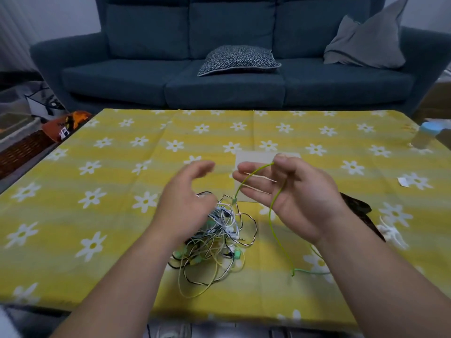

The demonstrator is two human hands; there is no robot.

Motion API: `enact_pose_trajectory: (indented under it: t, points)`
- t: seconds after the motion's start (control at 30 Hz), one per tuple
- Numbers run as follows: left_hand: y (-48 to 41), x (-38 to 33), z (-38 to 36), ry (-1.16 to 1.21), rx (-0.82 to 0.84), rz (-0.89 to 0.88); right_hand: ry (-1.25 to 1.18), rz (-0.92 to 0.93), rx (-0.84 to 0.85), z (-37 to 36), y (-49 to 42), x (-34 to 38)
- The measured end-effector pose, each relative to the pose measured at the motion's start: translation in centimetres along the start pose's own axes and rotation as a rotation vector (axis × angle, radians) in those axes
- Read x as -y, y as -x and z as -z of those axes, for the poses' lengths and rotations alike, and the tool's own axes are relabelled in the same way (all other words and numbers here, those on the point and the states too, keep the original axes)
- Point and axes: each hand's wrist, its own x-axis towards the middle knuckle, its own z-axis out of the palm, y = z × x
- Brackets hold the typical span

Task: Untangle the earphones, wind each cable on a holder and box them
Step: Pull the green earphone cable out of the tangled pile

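So the whole mess of earphones [219,240] was sitting in one knotted pile on the yellow daisy tablecloth [122,191], pretty much dead centre and close to the near edge. White, black-striped, pale yellow and mint cables were all looped through each other.

The hands were apart. The left hand [188,201] hovered just over the pile with the fingers loose and a bit curved, holding nothing, and it was blurry. The right hand [292,198] was up beside it with the palm turned inward, and the thumb pinched a green cable [272,228] against the forefinger. One end of it arced down to its plug by the pile's top. The other ran across the palm and trailed onto the cloth under the right wrist.

Container-wise, there was a pale flat square thing [253,157] lying behind the right hand; I couldn't tell if it was a box or a card. A blue-capped pot [425,136] stood at the far right edge of the table, contents not visible. A clear plastic bin [12,118] sat on the floor off to the left, too murky to see inside.
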Motion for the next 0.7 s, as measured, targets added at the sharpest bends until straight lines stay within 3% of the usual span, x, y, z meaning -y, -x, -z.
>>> enact_pose_trajectory:
  t: [0.1, 0.27, 0.5, 0.6, 0.7]
  points:
    - [0.7, -0.2, -1.8, -0.070, 0.272, 0.002, -0.164, -0.009, 0.096, -0.2, 0.7, 1.1]
    - [0.0, 1.7, -1.7, -0.447, 0.177, 0.152, -0.407, 0.113, -0.035, 1.6, 1.3, 3.8]
    - [0.0, 1.7, -0.3, -0.635, 0.138, 0.291, -0.484, 0.276, -0.290, 5.5, 1.4, 5.7]
    - [-0.2, 1.6, 0.0, -0.463, 0.083, 0.203, -0.320, 0.220, -0.540, 7.3, 1.1, 5.8]
    - [-0.6, 1.4, 0.0, -0.307, 0.042, 0.103, 0.272, 0.062, -0.795, 8.2, 0.5, 5.0]
